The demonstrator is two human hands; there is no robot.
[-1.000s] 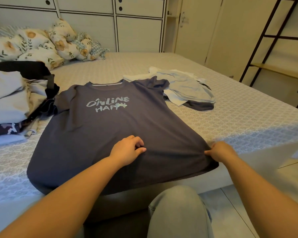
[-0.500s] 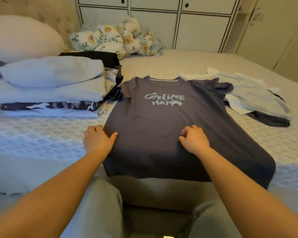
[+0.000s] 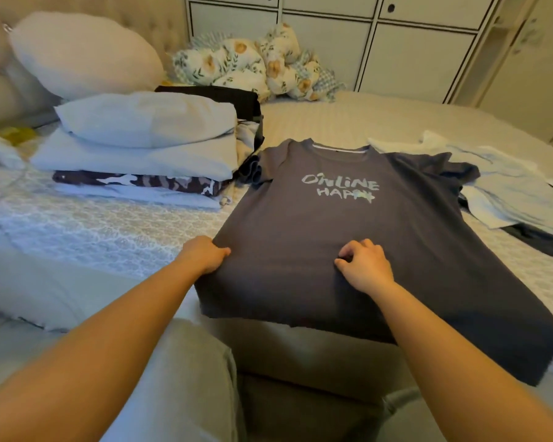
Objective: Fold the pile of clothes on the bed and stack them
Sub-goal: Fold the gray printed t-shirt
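The tee (image 3: 348,237) lies flat, front up, ready for folding. The left hand (image 3: 205,255) pinches its left edge; the right hand (image 3: 364,266) pinches mid-cloth, likely to start a lengthwise fold.

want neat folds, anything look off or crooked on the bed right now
The grey shirt lies askew: it slants across the bed, with its lower hem hanging over the edge. Its left sleeve is bunched against the folded stack. Nothing looks torn or spilled.
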